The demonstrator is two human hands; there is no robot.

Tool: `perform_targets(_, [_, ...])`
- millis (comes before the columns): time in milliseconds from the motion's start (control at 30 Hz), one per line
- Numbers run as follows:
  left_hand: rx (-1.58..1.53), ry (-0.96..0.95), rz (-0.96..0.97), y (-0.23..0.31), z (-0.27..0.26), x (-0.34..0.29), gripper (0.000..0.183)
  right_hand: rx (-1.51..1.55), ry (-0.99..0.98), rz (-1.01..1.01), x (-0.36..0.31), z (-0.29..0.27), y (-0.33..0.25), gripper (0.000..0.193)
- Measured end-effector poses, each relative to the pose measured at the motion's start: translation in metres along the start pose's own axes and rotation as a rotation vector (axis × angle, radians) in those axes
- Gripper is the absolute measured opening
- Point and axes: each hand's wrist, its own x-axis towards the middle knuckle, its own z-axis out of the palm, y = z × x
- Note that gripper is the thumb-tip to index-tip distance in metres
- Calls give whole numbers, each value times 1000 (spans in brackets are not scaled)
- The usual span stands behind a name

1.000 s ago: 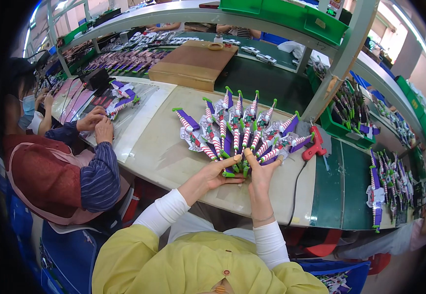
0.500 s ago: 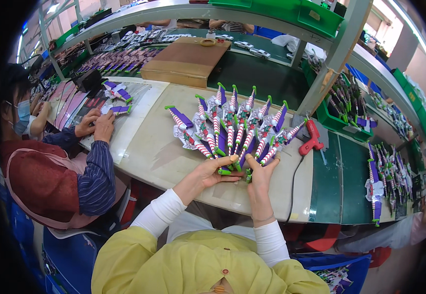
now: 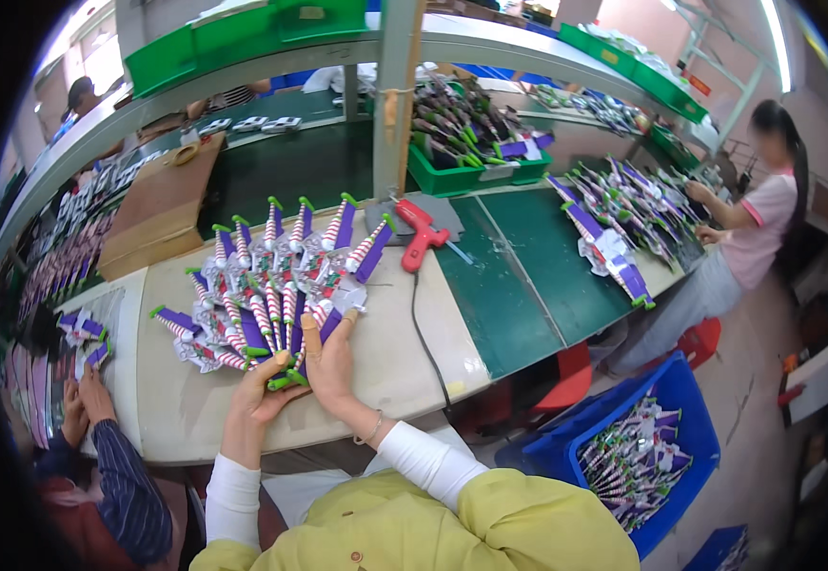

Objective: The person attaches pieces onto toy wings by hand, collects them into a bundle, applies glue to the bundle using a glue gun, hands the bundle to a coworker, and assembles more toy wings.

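Observation:
A fanned bundle of toy wing pieces [image 3: 285, 257], with red-and-white striped arms, purple panels, green tips and white-grey middles, lies on the pale worktop [image 3: 181, 404]. My left hand [image 3: 260, 392] grips the near ends of several of them from the left, thumb on top. From the right, my right hand [image 3: 330, 366] closes round the same gathered ends, with its thumb pointing away from me. The bundle's far ends spread out on the worktop. Where my palms meet, the lower ends are partly hidden. A red glue gun [image 3: 421, 235] lies just beyond the bundle to the right.
Behind the glue gun stands a green bin [image 3: 433, 176] full of similar pieces. More wing pieces [image 3: 614, 214] lie at the right, near a person in pink [image 3: 761, 214]. A blue crate [image 3: 704, 443] sits below. A cardboard box [image 3: 162, 205] and a co-worker's hands [image 3: 86, 404] are left.
The view has swung to the right, bringing the blue crate and the person in pink into sight. My hands keep hold of the bundle.

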Motion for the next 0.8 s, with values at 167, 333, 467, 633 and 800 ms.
perform_targets(167, [44, 45, -4, 3, -4, 1, 27, 11, -28, 23, 1, -1, -4, 98])
perform_targets(333, [34, -19, -37, 7, -5, -9, 33, 31, -16, -38, 3, 6, 12, 99])
perform_targets(467, [39, 3, -54, 0, -9, 2, 30, -25, 5, -62, 6, 3, 18, 101])
perform_targets(633, [63, 40, -62, 2, 3, -2, 28, 135, -113, -154, 15, -3, 37, 101])
perform_targets(800, [63, 63, -53, 5, 5, -4, 28, -111, 8, -39, 39, -70, 12, 90])
